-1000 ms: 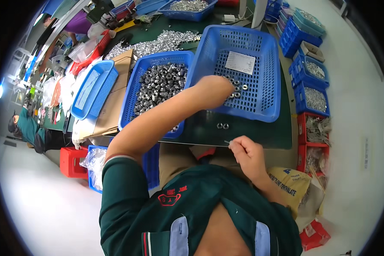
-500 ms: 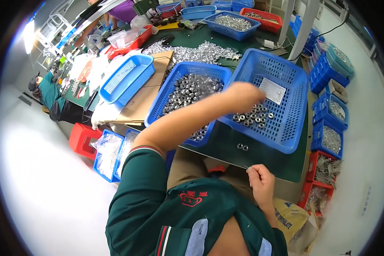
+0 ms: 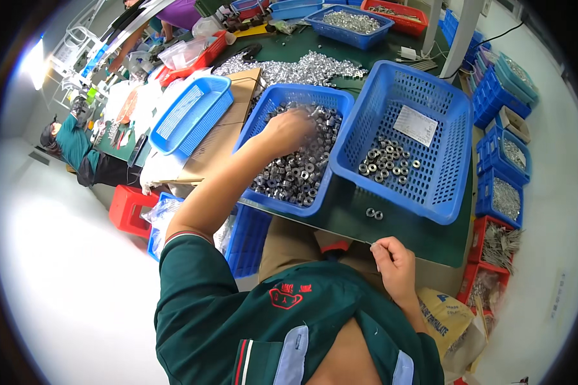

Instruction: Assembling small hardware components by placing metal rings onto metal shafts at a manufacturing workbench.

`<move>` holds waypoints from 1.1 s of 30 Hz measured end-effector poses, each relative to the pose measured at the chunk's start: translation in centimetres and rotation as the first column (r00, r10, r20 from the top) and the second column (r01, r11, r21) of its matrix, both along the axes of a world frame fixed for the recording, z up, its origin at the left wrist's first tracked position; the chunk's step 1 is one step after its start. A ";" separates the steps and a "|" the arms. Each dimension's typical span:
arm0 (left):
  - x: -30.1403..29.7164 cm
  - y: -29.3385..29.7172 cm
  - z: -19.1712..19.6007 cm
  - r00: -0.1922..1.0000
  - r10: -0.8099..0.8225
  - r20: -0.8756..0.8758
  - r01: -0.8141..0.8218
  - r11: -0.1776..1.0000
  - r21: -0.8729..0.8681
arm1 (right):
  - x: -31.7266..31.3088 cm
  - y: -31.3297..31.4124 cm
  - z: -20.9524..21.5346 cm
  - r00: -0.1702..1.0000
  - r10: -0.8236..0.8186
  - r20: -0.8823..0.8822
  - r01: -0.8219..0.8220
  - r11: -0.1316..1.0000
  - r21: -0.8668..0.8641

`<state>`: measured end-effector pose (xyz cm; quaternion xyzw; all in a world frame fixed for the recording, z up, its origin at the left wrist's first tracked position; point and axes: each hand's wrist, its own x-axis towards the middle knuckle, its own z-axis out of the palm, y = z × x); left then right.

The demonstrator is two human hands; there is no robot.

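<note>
My left hand reaches into a blue basket full of small metal nuts; its fingers are blurred and buried among them, so I cannot tell what they grip. To the right stands a larger blue basket holding a small pile of nuts and a white paper slip. Two loose nuts lie on the green table in front of it. My right hand rests at the table's near edge, fingers curled; a thin pin or wire seems pinched in it.
An empty blue basket sits on cardboard at left. A heap of silvery parts and more bins lie at the back. Stacked blue and red bins line the right side. A red crate stands on the floor. Another person works far left.
My left hand moved from the right basket over to the left basket of nuts and dipped into it. My right hand stayed at the table edge. The view shifted slightly.
</note>
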<state>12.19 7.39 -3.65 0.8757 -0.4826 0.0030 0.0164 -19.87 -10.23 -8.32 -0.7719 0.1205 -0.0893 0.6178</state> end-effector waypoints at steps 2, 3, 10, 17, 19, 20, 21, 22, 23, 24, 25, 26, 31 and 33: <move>0.4 0.1 0.1 0.999 -0.007 -0.052 0.006 1.000 -0.022 | 0.1 0.2 0.0 1.000 -0.015 0.000 0.015 1.000 -0.015; 0.3 0.1 0.5 0.995 -0.013 -0.099 0.009 0.999 -0.040 | 0.1 0.3 0.0 1.000 -0.021 -0.004 0.021 1.000 -0.019; -0.3 2.1 1.2 0.720 -0.034 -0.693 -0.399 0.797 -0.454 | 0.2 1.1 0.5 0.999 -0.016 -0.040 0.017 1.000 0.009; -9.9 2.1 0.6 -0.129 -0.782 -0.610 -0.738 0.486 -0.467 | 1.5 1.7 1.6 0.999 0.031 0.038 -0.030 0.999 -0.035; -12.2 1.5 -0.1 -0.159 -0.798 -0.581 -0.757 0.476 -0.447 | 2.1 1.8 2.9 0.997 0.042 0.070 -0.036 0.996 -0.082; -13.1 1.2 -0.5 -0.161 -0.810 -0.564 -0.769 0.461 -0.443 | 2.4 1.8 3.5 0.996 0.042 0.073 -0.036 0.996 -0.079; -14.0 1.1 -0.6 -0.164 -0.808 -0.566 -0.758 0.470 -0.451 | 2.6 1.8 4.2 0.991 0.041 0.128 -0.028 0.994 -0.103; -14.7 1.0 -1.1 -0.174 -0.804 -0.568 -0.767 0.473 -0.434 | 3.0 1.9 5.0 0.983 0.034 0.179 -0.010 0.991 -0.134; -15.3 1.0 -1.6 -0.186 -0.800 -0.570 -0.775 0.476 -0.416 | 3.3 1.9 5.6 0.973 0.027 0.227 0.010 0.986 -0.164; -15.9 0.9 -1.7 -0.188 -0.800 -0.570 -0.778 0.475 -0.410 | 3.4 1.8 6.0 0.962 0.047 0.267 0.007 0.980 -0.198; -16.4 0.7 -1.7 -0.207 -0.797 -0.567 -0.782 0.483 -0.394 | 3.7 1.8 6.2 0.951 0.056 0.306 0.014 0.975 -0.221; -16.9 0.7 -1.7 -0.175 -0.783 -0.597 -0.784 0.477 -0.397 | 3.9 2.0 6.3 0.937 0.067 0.344 0.020 0.970 -0.243; -17.4 1.1 -2.8 -0.123 -0.700 -0.703 -0.761 0.521 -0.386 | 3.9 2.3 5.5 0.960 0.084 0.266 -0.013 0.966 -0.258; -17.6 1.3 -3.1 -0.118 -0.695 -0.709 -0.759 0.524 -0.388 | 3.7 2.5 5.3 0.961 0.091 0.263 -0.016 0.961 -0.274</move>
